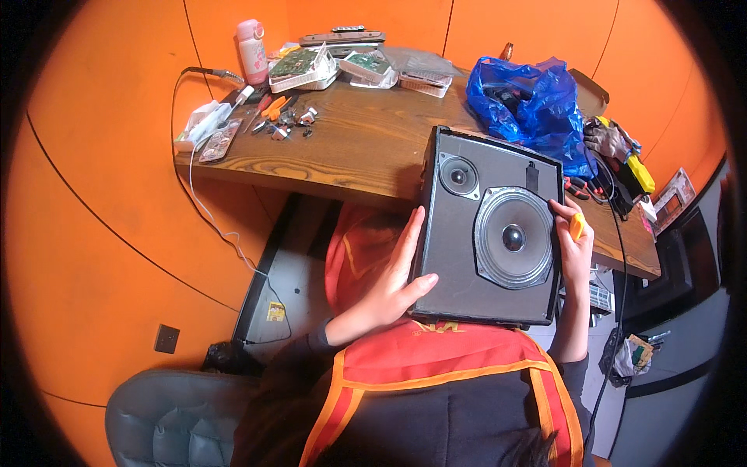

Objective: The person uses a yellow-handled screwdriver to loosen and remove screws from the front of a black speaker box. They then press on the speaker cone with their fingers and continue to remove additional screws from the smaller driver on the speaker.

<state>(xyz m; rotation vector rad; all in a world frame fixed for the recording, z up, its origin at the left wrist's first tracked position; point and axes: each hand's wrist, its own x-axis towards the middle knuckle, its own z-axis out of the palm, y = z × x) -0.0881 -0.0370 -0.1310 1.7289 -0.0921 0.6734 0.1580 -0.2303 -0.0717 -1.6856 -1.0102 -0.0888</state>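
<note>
A black speaker box (451,288) leans tilted across my lap and the table edge, its front facing up. That front carries a large round speaker cone (494,226) and a small one (458,176) at its upper left. Against the left side of the box lies my left hand (393,284), fingers stretched along the side and thumb at the front edge, holding it. My right hand (574,245) is at the right edge, fingertips touching the frame, and it is closed round a tool with a yellow-orange handle (576,226). The rest of that tool is hidden.
A wooden table (366,140) bears loose metal parts (288,124), circuit boards in white housings (303,68), a pink bottle (252,53), a blue plastic bag (529,101) and gloves (611,140). Cables hang at both sides. A grey padded chair (179,416) stands lower left.
</note>
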